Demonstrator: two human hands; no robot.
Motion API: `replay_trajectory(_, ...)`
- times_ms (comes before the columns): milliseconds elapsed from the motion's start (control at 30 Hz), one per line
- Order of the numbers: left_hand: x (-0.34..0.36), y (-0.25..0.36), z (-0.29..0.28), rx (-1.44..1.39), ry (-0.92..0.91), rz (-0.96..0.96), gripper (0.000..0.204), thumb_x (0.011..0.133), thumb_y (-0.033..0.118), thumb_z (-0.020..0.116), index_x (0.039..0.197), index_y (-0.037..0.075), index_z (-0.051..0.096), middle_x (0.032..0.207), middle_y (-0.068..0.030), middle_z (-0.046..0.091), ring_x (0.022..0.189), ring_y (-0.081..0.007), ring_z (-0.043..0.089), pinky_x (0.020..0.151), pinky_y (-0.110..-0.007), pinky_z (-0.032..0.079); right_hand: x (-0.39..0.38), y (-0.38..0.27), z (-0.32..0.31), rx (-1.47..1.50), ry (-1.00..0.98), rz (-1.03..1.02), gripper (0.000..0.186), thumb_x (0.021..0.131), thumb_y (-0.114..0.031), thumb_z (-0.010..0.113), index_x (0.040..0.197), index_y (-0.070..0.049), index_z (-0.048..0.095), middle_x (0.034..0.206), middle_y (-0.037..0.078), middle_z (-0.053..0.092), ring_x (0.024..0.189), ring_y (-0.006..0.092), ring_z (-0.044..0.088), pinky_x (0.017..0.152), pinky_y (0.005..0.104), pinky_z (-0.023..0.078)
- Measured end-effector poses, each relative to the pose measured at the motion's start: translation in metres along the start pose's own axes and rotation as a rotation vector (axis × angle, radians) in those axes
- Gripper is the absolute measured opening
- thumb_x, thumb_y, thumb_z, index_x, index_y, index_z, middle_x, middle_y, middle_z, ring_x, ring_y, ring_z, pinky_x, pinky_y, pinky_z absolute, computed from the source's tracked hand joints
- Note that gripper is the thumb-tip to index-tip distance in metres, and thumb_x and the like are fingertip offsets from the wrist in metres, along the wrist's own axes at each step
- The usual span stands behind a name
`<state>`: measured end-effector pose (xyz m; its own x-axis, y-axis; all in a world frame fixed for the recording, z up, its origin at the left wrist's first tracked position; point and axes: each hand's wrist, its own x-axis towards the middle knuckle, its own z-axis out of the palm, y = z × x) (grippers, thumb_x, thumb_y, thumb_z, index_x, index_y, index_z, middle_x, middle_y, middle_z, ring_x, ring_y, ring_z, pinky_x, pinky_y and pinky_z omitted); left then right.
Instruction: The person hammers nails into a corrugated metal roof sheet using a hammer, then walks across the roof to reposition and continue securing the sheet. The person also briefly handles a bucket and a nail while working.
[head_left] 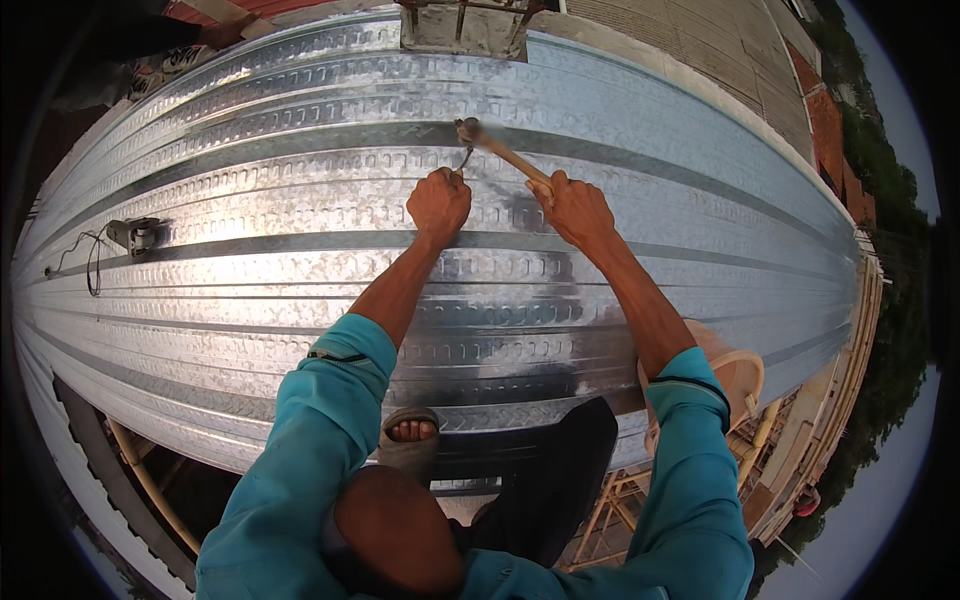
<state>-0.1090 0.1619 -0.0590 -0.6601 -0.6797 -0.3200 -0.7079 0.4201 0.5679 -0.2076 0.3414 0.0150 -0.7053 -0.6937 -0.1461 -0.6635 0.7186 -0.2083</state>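
My right hand is wrapped around the wooden handle of a hammer. The hammer's head, partly blurred, is at the upper end of a thin dark metal rod. My left hand grips that rod in a closed fist, which hides its lower part; I cannot tell its exact kind. Beneath both hands spreads ribbed, shiny metal decking, with the rod over one of its darker grooves. Whether hammer and rod touch is unclear.
A power tool with a loose cable lies on the left. A pinkish bucket stands beside my right arm. Concrete with protruding bars interrupts the far edge. Another person's hand shows at far left. Bamboo poles lie beyond the right edge.
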Motion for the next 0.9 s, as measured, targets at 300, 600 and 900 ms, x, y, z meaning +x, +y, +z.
replay_trajectory(300, -0.007, -0.024, -0.007, -0.044, -0.171, 0.244, 0.033, 0.091, 0.032, 0.053, 0.094, 0.007, 0.072, 0.083, -0.0216, 0.070, 0.085, -0.0419, 0.067, 0.076, -0.048, 0.051, -0.099, -0.015, 0.003, 0.690, 0.394, 0.670, 0.055, 0.099, -0.048, 0.053, 0.076, 0.001, 0.052, 0.059, 0.013, 0.052, 0.055, 0.0229, 0.051, 0.054, 0.0411, 0.041)
replay_trajectory(600, 0.002, -0.009, -0.007, -0.042, -0.040, 0.087, 0.032, 0.092, 0.032, 0.051, 0.093, 0.007, 0.071, 0.088, -0.0221, 0.070, 0.085, -0.0414, 0.067, 0.077, -0.051, 0.051, -0.108, -0.004, 0.017, 0.536, 0.293, 0.433, 0.050, 0.099, -0.042, 0.056, 0.079, 0.004, 0.055, 0.057, 0.017, 0.052, 0.049, 0.0280, 0.051, 0.051, 0.0422, 0.042)
replay_trajectory(900, 0.004, -0.003, -0.005, -0.001, -0.028, 0.080, 0.032, 0.091, 0.031, 0.050, 0.093, 0.007, 0.072, 0.088, -0.0225, 0.070, 0.085, -0.0412, 0.068, 0.077, -0.051, 0.051, -0.036, -0.010, 0.009, 0.525, 0.587, -0.120, 0.030, 0.095, -0.023, 0.064, 0.083, 0.001, 0.052, 0.058, 0.017, 0.057, 0.050, 0.0349, 0.060, 0.045, 0.0400, 0.045)
